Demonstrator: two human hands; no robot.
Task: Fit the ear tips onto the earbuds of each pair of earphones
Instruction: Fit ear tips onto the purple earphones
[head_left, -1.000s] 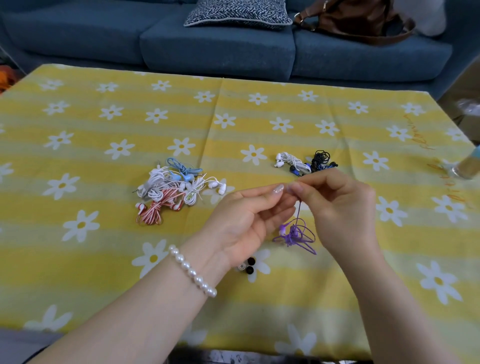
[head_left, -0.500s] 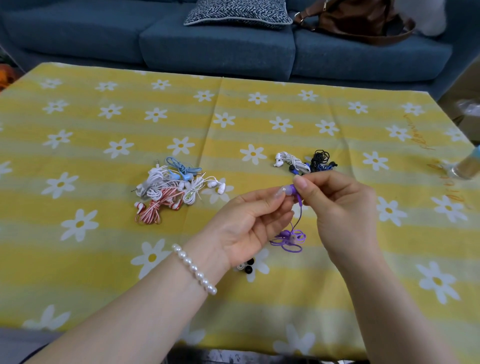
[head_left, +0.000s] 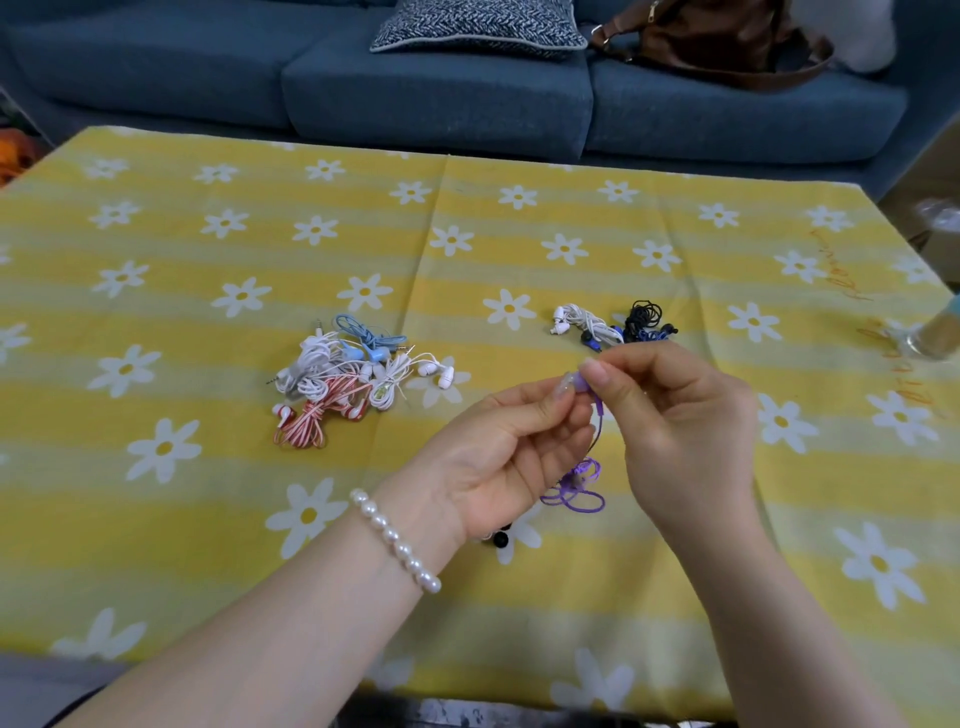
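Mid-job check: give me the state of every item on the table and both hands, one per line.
left hand: pinching the purple earbud's tip end
right hand: pinching the purple earbud
purple cable: hanging bundled below the hands
left earphone pile: tangled, untouched
white and black earphones: coiled, lying beyond the hands
loose black ear tips: lying on the tablecloth

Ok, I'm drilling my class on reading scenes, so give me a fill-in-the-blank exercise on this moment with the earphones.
1. Both hands, left hand and right hand, pinch one earbud of the ______ earphones.
2. The red-striped earphones lie in the pile on the person's ______ side.
3. A bracelet of ______ circles the left wrist.
4. The tablecloth is yellow, printed with white ______.

Missing words: purple; left; pearls; flowers
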